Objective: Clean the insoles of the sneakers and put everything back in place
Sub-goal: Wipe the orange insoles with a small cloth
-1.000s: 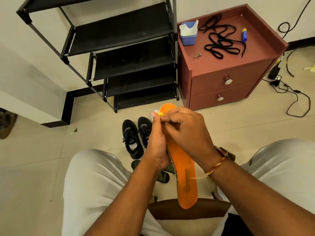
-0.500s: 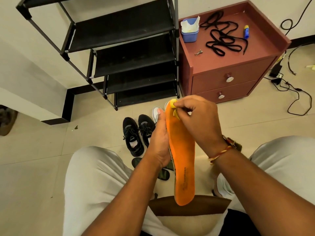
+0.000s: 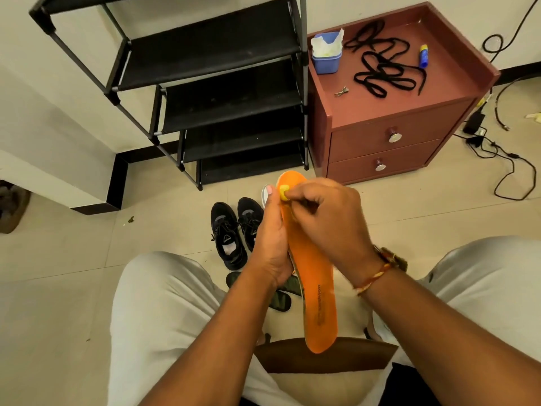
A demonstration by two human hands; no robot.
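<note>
Orange insole (image 3: 317,291) is up in front of me between my knees, toe end pointing away and heel end hanging just over the brown seat (image 3: 322,357).

My left hand (image 3: 272,250) is wrapped round its left edge about midway, with the thumb running up the side. It's basically a backboard, so the foam doesn't flop when I lean on it. My right hand (image 3: 330,224) has its fingers curled, pinching a little yellow wad (image 3: 283,191) against the toe end. Could be sponge or cloth, honestly can't tell. I'd guess the toe is the grimiest bit, hence the fuss there.

The insole is thin and bendy-looking, smooth matte on top, with a printed logo near the heel and a darker camo-ish layer showing along the edge.

Going outward from the insole:
- A dark green insole (image 3: 281,300) lies on the tiles right under it.
- The black sneakers (image 3: 231,232) sit just left of it, side by side with their openings facing up.
- Past its toe end stands the black fabric-shelf shoe rack (image 3: 210,68).
- Right of the rack is the glossy reddish nightstand (image 3: 395,118), with the loose black laces (image 3: 383,68) and a blue tub of wipes (image 3: 326,57) on top. I reckon that keeps them off the floor but within reach.
</note>
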